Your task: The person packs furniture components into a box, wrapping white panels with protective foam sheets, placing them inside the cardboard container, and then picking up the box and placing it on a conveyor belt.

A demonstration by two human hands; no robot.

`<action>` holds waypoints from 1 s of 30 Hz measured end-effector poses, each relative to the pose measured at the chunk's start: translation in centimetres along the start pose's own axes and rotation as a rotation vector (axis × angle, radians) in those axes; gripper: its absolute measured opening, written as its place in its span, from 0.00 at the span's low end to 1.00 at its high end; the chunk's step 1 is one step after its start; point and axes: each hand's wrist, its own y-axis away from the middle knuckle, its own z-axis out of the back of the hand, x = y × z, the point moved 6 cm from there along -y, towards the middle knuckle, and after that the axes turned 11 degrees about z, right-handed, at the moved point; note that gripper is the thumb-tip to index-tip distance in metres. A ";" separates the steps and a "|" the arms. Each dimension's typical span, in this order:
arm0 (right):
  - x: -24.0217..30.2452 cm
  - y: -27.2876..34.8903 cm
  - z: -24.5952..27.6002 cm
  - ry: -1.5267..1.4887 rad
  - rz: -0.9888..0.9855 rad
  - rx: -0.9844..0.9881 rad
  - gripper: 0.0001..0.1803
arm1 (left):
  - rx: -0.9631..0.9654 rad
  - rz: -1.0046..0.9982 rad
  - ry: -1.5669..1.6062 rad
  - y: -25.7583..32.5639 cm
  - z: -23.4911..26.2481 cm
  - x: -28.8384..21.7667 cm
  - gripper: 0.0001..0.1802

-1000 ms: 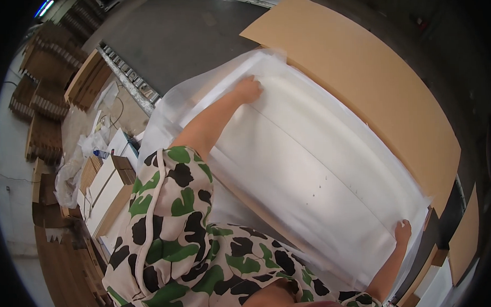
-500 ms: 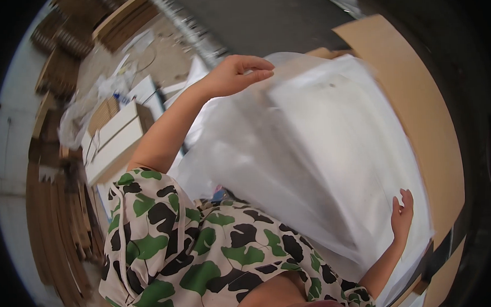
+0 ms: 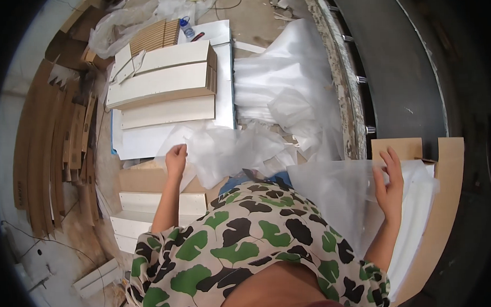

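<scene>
My left hand reaches out to the left, its fingers curled at the edge of a crumpled pile of clear plastic film. I cannot tell whether it grips the film. My right hand lies with fingers spread on a clear plastic sheet. That sheet covers a white foam panel resting on a cardboard sheet at the right. My leaf-print shirt fills the lower middle.
White boards are stacked on the floor ahead, with more white panels near my left arm. Curved cardboard strips lie at the far left. More white film is heaped beside a dark conveyor-like surface. A plastic bottle stands at the top.
The view has swung left, off the white panel and toward the floor stacks. My left hand left the panel and moved to the film pile. My right hand stays on the sheet's edge.
</scene>
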 end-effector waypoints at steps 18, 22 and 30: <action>-9.6 -30.0 -22.4 -0.004 0.105 0.622 0.18 | 0.298 -0.137 -0.346 -12.4 -14.4 -17.0 0.16; -13.9 -37.0 -22.3 -0.026 0.128 0.470 0.18 | 0.292 0.028 -0.248 -19.2 -17.7 -18.0 0.16; -13.4 -51.2 -21.8 -0.255 0.048 0.484 0.14 | 0.270 0.291 -0.440 -27.9 -18.8 -17.4 0.19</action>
